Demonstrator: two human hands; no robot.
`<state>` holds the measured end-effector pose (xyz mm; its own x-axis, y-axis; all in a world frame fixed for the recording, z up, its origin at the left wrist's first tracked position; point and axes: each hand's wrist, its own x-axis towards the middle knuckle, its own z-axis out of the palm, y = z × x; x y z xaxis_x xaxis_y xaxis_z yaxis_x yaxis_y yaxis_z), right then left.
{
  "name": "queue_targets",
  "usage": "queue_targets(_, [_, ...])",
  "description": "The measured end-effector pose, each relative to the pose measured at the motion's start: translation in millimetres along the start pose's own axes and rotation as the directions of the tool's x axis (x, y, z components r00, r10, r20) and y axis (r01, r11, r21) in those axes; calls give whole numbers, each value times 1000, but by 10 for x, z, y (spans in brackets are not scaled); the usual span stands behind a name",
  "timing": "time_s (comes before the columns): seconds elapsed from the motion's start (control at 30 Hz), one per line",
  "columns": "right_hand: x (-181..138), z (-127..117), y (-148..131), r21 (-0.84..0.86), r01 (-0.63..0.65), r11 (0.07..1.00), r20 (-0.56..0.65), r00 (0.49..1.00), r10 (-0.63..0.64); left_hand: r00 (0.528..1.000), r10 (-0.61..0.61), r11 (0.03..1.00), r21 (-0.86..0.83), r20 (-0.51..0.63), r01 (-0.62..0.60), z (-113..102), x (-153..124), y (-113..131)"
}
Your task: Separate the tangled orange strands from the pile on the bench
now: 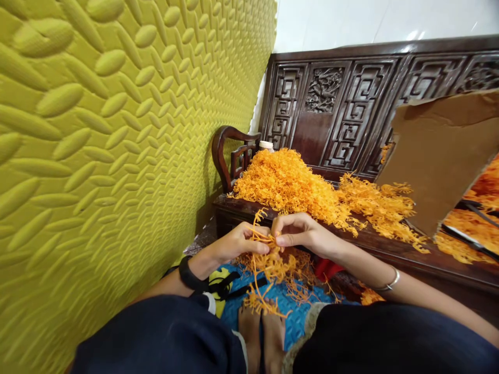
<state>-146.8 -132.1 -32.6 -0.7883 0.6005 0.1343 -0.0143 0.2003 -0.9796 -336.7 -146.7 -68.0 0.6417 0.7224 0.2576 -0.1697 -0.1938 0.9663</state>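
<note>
Between my two hands is a bunch of thin orange branching plastic-looking sprigs (258, 275), with loose ends hanging down over my feet. My left hand (247, 240) is closed on the stems, thumb against fingers. Close beside it, my right hand (294, 232) pinches the same bunch where the stems meet; the fingertips partly hide that spot. Behind the hands, a large heap of the same orange sprigs (286, 179) lies on the dark wooden bench (390, 254). More orange sprigs (288, 267) lie below my hands, partly covered by the bunch.
A yellow textured foam mat (117, 156) stands like a wall on my left. The bench has a carved back (331, 114) and a curved armrest (224, 156). Brown cardboard (444, 150) leans on the right, beside more orange sprigs (463, 241). Blue matting (294, 306) covers the floor.
</note>
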Motion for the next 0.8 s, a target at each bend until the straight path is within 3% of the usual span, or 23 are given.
queue_targets(0.13, [-6, 17, 22, 82, 11, 997, 115, 993, -20, 996, -33, 996, -83, 88, 40, 5, -28, -22])
queue_targets(0.4, [26, 3, 222, 239, 55, 969, 219, 970, -109, 965, -75, 983, -144, 250, 113, 22, -57, -32])
queue_targets(0.47, [14, -5, 210, 299, 99, 949, 235, 956, -174, 966, -38, 976, -196, 257, 91, 23, -69, -8])
queue_targets(0.57, [-23, -86, 80, 283, 271, 920, 98, 946, -309, 981, 49, 963, -271, 187, 4, 18, -80, 34])
queue_targets(0.67, [-36, -303, -109, 24, 374, 927, -203, 910, -362, 994, 99, 951, -297, 51, -79, 16, -63, 45])
queue_targets(0.8, [41, -769, -269, -415, 260, 872, -508, 729, -459, 988, 90, 928, -349, -125, -129, 24, -2, 16])
